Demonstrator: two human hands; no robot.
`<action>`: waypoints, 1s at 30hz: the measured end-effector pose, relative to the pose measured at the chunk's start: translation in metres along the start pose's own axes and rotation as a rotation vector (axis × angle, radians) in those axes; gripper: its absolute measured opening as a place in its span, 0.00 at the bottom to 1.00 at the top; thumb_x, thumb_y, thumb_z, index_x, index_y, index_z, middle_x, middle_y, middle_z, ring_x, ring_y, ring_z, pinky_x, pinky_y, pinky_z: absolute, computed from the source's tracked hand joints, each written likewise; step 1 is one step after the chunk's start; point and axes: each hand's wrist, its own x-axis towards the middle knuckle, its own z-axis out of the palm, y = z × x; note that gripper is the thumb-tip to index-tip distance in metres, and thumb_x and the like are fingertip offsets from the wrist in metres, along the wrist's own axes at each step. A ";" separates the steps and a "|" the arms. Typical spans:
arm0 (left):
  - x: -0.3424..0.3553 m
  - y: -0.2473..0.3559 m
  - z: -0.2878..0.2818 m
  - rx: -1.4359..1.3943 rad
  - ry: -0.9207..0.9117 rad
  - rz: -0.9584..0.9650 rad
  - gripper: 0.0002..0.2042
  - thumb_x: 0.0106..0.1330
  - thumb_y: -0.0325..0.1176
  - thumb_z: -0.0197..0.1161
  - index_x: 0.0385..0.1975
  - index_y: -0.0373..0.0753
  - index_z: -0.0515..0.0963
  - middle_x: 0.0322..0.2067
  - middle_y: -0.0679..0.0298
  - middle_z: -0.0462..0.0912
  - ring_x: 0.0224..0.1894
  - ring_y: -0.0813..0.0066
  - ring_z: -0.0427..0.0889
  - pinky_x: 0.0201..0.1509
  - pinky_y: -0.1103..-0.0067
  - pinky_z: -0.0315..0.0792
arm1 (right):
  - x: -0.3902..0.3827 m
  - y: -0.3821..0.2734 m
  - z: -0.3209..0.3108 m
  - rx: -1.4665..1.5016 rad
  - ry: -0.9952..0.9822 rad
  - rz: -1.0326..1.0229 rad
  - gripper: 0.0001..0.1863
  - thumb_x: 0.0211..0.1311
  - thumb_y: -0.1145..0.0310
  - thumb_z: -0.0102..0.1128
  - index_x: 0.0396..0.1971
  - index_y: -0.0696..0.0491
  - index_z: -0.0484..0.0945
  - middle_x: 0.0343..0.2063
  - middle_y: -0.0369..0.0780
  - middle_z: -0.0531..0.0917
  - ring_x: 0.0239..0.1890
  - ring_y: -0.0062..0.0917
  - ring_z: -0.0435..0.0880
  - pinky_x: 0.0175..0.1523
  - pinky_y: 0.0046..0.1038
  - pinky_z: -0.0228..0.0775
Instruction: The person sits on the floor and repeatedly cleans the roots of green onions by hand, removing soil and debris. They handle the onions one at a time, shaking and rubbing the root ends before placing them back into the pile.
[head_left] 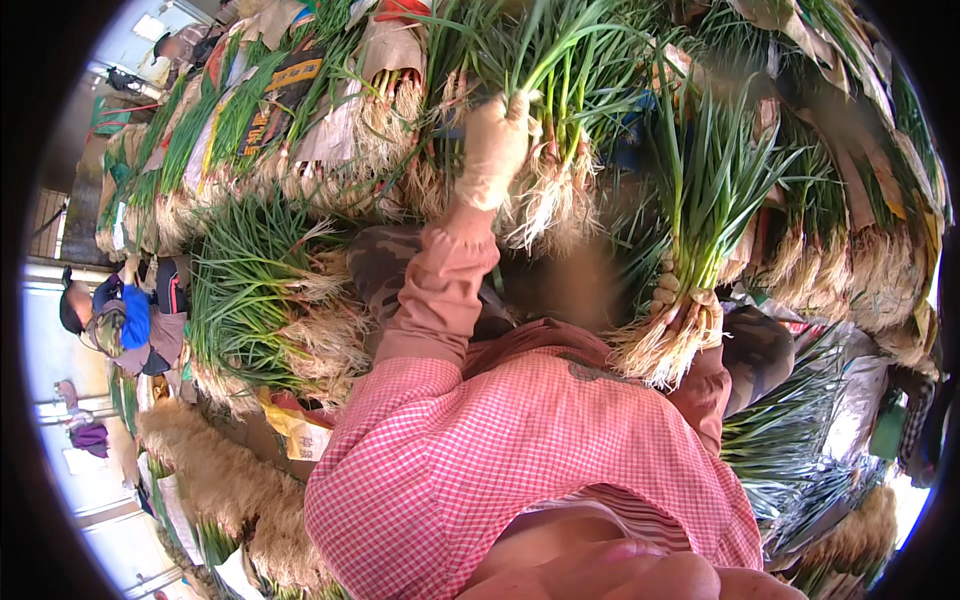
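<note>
My left hand [495, 150], in a pale glove, is closed round a green garlic stalk [543, 72] at the edge of the pile ahead. Next to it a clump of green garlic [560, 185] hangs with its pale roots downward. My right hand [668, 290], gloved too, is wrapped round the lower stems of a thick bunch of green garlic [712, 190]. That bunch stands upright before my right side, leaves up and whitish roots spreading below the fingers.
Stacked green garlic bundles [240, 130] line the far left, and more bundles [830, 240] the right. A loose heap [270, 290] lies by my left knee. Dark-leaved bunches [790, 420] lie near right. A person in blue sleeves [125, 315] sits at far left.
</note>
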 end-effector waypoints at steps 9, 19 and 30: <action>-0.118 -0.055 0.112 0.708 -0.518 0.405 0.16 0.66 0.41 0.49 0.24 0.35 0.74 0.17 0.53 0.77 0.20 0.58 0.78 0.25 0.65 0.71 | -0.003 0.032 0.009 -0.262 0.324 0.096 0.23 0.48 0.65 0.56 0.43 0.64 0.69 0.25 0.53 0.79 0.24 0.39 0.80 0.34 0.36 0.78; -0.113 -0.137 0.099 0.687 -0.781 0.457 0.17 0.66 0.43 0.48 0.23 0.36 0.75 0.12 0.62 0.71 0.13 0.72 0.70 0.20 0.74 0.66 | 0.006 0.029 0.012 -0.068 -0.081 -0.138 0.32 0.46 0.67 0.58 0.54 0.56 0.58 0.41 0.43 0.67 0.37 0.29 0.69 0.43 0.30 0.67; 0.016 -0.076 -0.039 0.769 -0.084 0.023 0.17 0.57 0.44 0.59 0.39 0.38 0.77 0.29 0.53 0.81 0.33 0.58 0.80 0.37 0.68 0.73 | 0.032 0.021 -0.025 0.064 -0.239 -0.044 0.32 0.49 0.72 0.58 0.55 0.60 0.55 0.28 0.32 0.64 0.30 0.19 0.64 0.38 0.22 0.58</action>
